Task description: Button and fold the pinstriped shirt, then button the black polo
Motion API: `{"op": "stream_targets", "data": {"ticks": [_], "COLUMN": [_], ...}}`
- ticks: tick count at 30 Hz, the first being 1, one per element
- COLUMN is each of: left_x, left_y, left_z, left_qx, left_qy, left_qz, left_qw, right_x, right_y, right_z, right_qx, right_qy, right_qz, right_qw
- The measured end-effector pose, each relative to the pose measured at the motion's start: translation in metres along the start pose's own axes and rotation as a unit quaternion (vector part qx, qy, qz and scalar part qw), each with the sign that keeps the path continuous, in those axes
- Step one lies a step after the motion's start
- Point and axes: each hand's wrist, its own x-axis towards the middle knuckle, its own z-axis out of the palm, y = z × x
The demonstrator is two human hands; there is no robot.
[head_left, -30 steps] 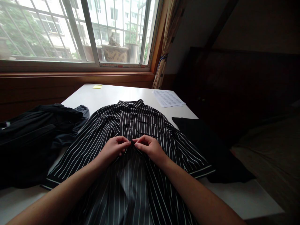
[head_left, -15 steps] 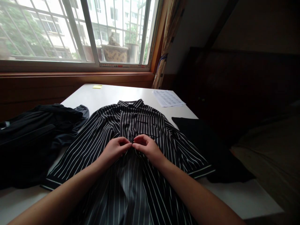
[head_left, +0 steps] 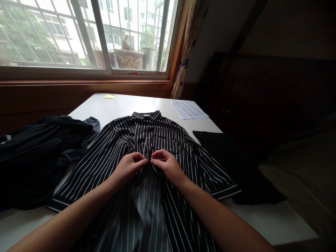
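A black shirt [head_left: 168, 138] with white stripes lies face up, its collar toward the window and both sleeves spread out. Its front is closed above my hands and falls open below them, where the grey inside shows. My left hand [head_left: 130, 164] pinches the front edge at mid-chest between thumb and fingers. Just beside it, my right hand [head_left: 168, 166] pinches the opposite edge. A small gap parts the fingertips. Whether a button sits between the fingers is too small to make out.
The shirt rests on a white table [head_left: 273, 218]. Dark clothes [head_left: 39, 154] are heaped at the left, and a folded black cloth [head_left: 236, 168] lies at the right. Printed sheets [head_left: 189, 109] and a yellow sticky note [head_left: 109, 96] are at the far side, below the window [head_left: 131, 38].
My right hand has shifted slightly to the right, so the fingertips are a little farther apart. The left hand has hardly moved, and the shirt lies as before.
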Motion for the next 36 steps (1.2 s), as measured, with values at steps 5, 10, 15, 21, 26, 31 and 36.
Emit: {"op": "stream_targets", "data": {"ticks": [5, 10, 15, 21, 26, 31, 36], "left_x": [0.0015, 0.0005, -0.0007, -0.0014, -0.0021, -0.0020, -0.0007], "left_y": [-0.0015, 0.0006, 0.0022, 0.0030, 0.0043, 0.0029, 0.0023], "left_z": [-0.0003, 0.0000, -0.0009, -0.0015, -0.0005, -0.0012, -0.0020], "left_qx": [-0.001, 0.002, -0.014, -0.010, -0.012, -0.029, -0.050], "left_qy": [0.002, 0.002, 0.007, 0.001, -0.007, -0.014, -0.029], "left_qz": [-0.003, -0.009, -0.015, -0.007, -0.005, 0.004, 0.005], "left_qw": [1.000, 1.000, 1.000, 1.000, 1.000, 0.999, 0.998], "right_x": [-0.0007, -0.0021, -0.0014, 0.0006, 0.0006, -0.0019, -0.0031], "right_y": [-0.0008, -0.0026, -0.0042, -0.0005, 0.0011, 0.0017, 0.0028], "right_z": [-0.0002, 0.0010, 0.0011, -0.0003, 0.0008, 0.0035, 0.0045], "right_qx": [-0.008, -0.001, 0.039, 0.009, -0.014, -0.021, -0.045], "right_qy": [-0.003, -0.010, -0.014, -0.011, -0.023, -0.049, -0.050], "right_qz": [-0.007, -0.007, -0.012, -0.022, -0.030, -0.045, -0.068], "right_qw": [1.000, 1.000, 0.999, 1.000, 0.999, 0.998, 0.995]}}
